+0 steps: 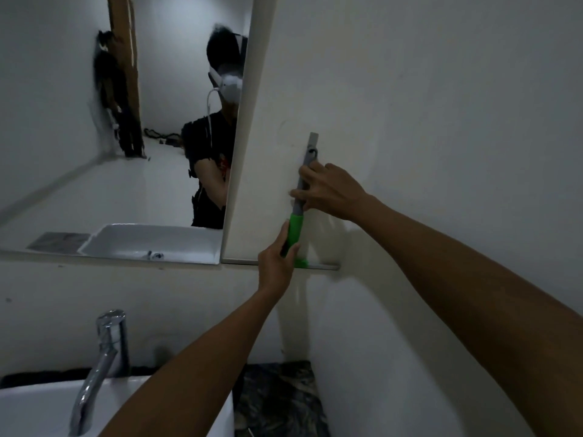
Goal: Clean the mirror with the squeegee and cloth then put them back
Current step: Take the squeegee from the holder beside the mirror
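The squeegee has a grey handle, a green grip and a grey blade along the bottom. It stands upright against the white wall, right of the mirror. The hole near the handle's top sits at a small wall hook. My right hand is closed around the grey upper handle. My left hand grips the green part just above the blade. No cloth is in view.
A white basin with a chrome tap lies at the lower left. A dark marbled counter sits right of it. The mirror reflects a person wearing a headset. White wall fills the right side.
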